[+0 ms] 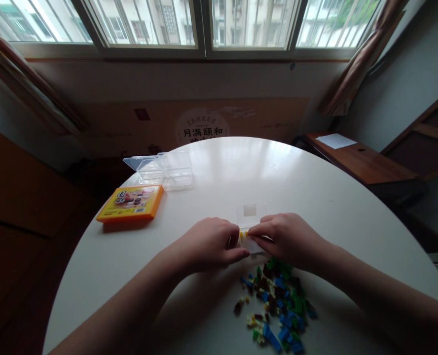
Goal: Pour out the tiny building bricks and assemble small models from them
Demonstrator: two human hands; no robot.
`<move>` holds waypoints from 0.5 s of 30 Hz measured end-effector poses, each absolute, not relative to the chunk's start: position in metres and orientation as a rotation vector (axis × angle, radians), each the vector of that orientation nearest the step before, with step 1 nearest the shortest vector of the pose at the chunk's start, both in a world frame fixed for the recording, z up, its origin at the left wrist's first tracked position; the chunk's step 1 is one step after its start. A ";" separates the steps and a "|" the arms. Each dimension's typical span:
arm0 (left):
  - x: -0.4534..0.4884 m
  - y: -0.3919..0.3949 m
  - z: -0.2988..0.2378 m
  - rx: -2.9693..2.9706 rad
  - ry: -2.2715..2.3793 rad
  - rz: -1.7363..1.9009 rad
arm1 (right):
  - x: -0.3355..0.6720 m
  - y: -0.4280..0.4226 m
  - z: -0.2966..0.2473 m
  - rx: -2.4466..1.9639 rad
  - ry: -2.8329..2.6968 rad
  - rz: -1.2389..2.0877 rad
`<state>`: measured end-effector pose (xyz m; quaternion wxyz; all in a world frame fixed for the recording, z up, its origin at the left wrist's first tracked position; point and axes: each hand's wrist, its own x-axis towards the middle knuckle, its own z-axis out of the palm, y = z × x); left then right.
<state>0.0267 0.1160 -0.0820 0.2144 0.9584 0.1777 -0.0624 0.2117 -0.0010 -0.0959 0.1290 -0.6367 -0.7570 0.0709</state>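
Observation:
A small clear plastic box (255, 246) lies on the table with its hinged lid (254, 213) up at the back. Small yellow bricks (241, 235) show inside near its hinge. My left hand (215, 244) holds the box's left side, fingers curled and thumb along the front. Over the right part of the box, my right hand (287, 239) is closed in a pinch, its fingertips at a small yellow brick. Just in front of both hands lies a loose pile of small bricks (283, 305) in blue, green, brown, cream and yellow.
An orange and yellow box (132, 203) sits at the left on the round white table (219, 170). Behind it stands an open clear compartment case (172, 170). A wooden desk (370, 160) with a paper sheet (336, 141) is beyond the table's right edge.

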 end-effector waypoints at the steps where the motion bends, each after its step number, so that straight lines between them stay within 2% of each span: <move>1: 0.027 0.116 -0.082 2.657 0.492 -0.176 | 0.212 -0.001 -0.096 -1.845 -2.200 0.207; 15: 0.027 0.116 -0.081 2.663 0.487 -0.193 | 0.208 0.001 -0.096 -1.832 -2.209 0.237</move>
